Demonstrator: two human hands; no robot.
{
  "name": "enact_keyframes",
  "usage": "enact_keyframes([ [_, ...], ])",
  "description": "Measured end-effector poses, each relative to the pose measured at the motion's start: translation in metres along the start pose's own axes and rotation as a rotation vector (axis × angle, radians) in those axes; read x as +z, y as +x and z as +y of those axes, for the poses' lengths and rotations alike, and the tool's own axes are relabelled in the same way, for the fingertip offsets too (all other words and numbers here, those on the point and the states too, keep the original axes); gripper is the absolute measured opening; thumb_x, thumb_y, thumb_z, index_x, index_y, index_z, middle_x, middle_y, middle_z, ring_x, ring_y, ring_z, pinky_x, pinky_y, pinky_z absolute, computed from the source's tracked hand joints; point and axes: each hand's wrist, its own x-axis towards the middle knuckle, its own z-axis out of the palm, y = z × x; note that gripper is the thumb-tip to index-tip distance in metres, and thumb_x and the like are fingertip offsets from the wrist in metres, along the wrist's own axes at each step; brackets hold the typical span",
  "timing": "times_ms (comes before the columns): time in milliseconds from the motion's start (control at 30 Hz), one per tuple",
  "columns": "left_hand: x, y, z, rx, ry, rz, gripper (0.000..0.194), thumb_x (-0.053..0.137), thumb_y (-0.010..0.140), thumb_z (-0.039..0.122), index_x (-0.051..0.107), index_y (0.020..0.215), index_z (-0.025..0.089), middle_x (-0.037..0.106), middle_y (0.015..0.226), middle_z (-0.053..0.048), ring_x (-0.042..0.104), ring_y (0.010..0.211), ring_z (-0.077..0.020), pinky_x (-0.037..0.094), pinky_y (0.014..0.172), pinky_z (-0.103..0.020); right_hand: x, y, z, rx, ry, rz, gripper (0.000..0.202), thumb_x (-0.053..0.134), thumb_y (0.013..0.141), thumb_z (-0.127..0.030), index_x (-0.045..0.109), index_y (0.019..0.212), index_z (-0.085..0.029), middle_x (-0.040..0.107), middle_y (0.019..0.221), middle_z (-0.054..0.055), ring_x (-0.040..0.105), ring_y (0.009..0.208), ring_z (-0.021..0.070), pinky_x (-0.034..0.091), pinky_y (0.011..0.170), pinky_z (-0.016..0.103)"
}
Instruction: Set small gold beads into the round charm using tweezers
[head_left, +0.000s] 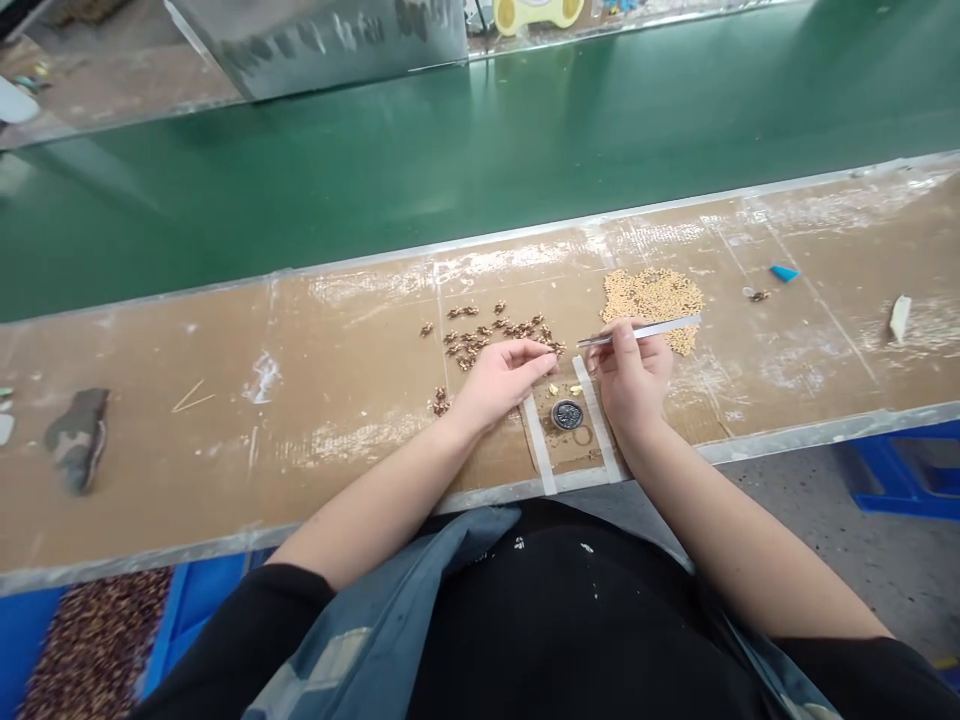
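Note:
My left hand (499, 382) is closed in a pinch, with a small brown-and-gold piece (557, 349) at its fingertips. Beyond it lies a scatter of similar brown pieces (469, 343). Closed around metal tweezers (667, 327), my right hand (636, 385) keeps their narrow tips pointing left, close to the left fingertips but apart from them. Whether the tips grip anything is too small to tell. Behind the right hand is a pile of small tan pieces (645, 292). Between my forearms sits a small round dish of black material (568, 414).
White tape strips (541, 445) flank the dish on the brown worktable (360, 330). A green conveyor-like surface (525, 140) runs beyond it. A blue scrap (784, 273) lies right, a camouflage-coloured piece (79, 435) left. Below left, a blue bin (196, 590) stands beside many brown pieces.

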Motion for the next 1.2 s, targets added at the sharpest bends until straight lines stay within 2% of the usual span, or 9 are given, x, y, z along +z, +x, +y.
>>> enact_keyframes([
  [133,0.009,0.001,-0.019,0.046,-0.076,-0.029,0.029,0.085,0.088,0.04,0.079,0.104,0.017,0.084,0.094,-0.007,0.043,0.045,-0.0024,0.031,0.043,-0.021,0.0,0.0,-0.001,-0.009,-0.041,-0.014,0.046,0.082,0.09,-0.071,0.068,0.085,-0.027,0.062,0.065,-0.005,0.056,0.052,0.0112,0.049,0.054,0.029],
  [267,0.006,0.003,-0.02,0.116,-0.083,-0.06,0.027,0.082,0.09,0.039,0.072,0.103,0.018,0.083,0.093,-0.006,0.046,0.045,-0.0031,0.035,0.043,-0.022,0.0,0.001,0.0,-0.016,-0.073,-0.028,0.046,0.082,0.09,-0.071,0.068,0.085,-0.027,0.062,0.066,-0.005,0.056,0.052,0.0111,0.048,0.053,0.029],
  [400,0.004,0.005,-0.02,0.213,-0.05,-0.09,0.019,0.078,0.095,0.032,0.064,0.101,0.019,0.08,0.088,-0.004,0.06,0.061,-0.007,0.047,0.059,-0.021,-0.001,0.0,0.001,-0.045,-0.101,-0.054,0.045,0.081,0.092,-0.069,0.069,0.085,-0.026,0.062,0.067,-0.005,0.057,0.053,0.011,0.048,0.054,0.03],
  [500,0.004,0.005,-0.022,0.24,-0.011,-0.104,0.016,0.071,0.101,0.029,0.062,0.112,0.02,0.077,0.088,-0.002,0.066,0.072,-0.0095,0.052,0.071,-0.023,-0.001,-0.001,0.002,-0.068,-0.142,-0.062,0.044,0.079,0.094,-0.068,0.068,0.086,-0.026,0.062,0.067,-0.005,0.057,0.054,0.011,0.048,0.056,0.03],
  [600,0.002,0.005,-0.023,0.249,0.037,-0.12,0.025,0.065,0.105,0.029,0.062,0.129,0.022,0.072,0.089,0.0,0.061,0.069,-0.0091,0.05,0.07,-0.023,0.0,-0.002,0.001,-0.076,-0.181,-0.052,0.045,0.077,0.095,-0.069,0.067,0.085,-0.026,0.062,0.067,-0.005,0.056,0.054,0.0112,0.047,0.055,0.03],
  [667,0.002,0.005,-0.024,0.264,0.063,-0.136,0.028,0.062,0.106,0.03,0.064,0.133,0.022,0.068,0.09,0.001,0.058,0.069,-0.0094,0.049,0.068,-0.024,0.001,-0.002,0.0,-0.081,-0.212,-0.045,0.046,0.076,0.095,-0.07,0.066,0.084,-0.026,0.061,0.066,-0.005,0.055,0.054,0.0116,0.047,0.055,0.03],
  [1000,0.002,0.003,-0.02,0.284,0.163,-0.13,0.028,0.06,0.107,0.031,0.073,0.131,0.023,0.071,0.094,-0.003,0.064,0.08,-0.0148,0.05,0.071,-0.026,0.002,-0.003,-0.003,-0.116,-0.249,-0.027,0.045,0.077,0.095,-0.069,0.069,0.084,-0.026,0.062,0.064,-0.004,0.056,0.053,0.0118,0.048,0.055,0.03],
  [1200,0.002,0.002,-0.019,0.26,0.139,-0.15,0.029,0.06,0.108,0.033,0.073,0.132,0.024,0.069,0.093,-0.002,0.055,0.067,-0.0115,0.045,0.063,-0.025,0.004,-0.003,-0.005,-0.095,-0.269,-0.018,0.048,0.077,0.093,-0.073,0.068,0.084,-0.027,0.062,0.064,-0.005,0.056,0.053,0.0118,0.048,0.055,0.03],
])
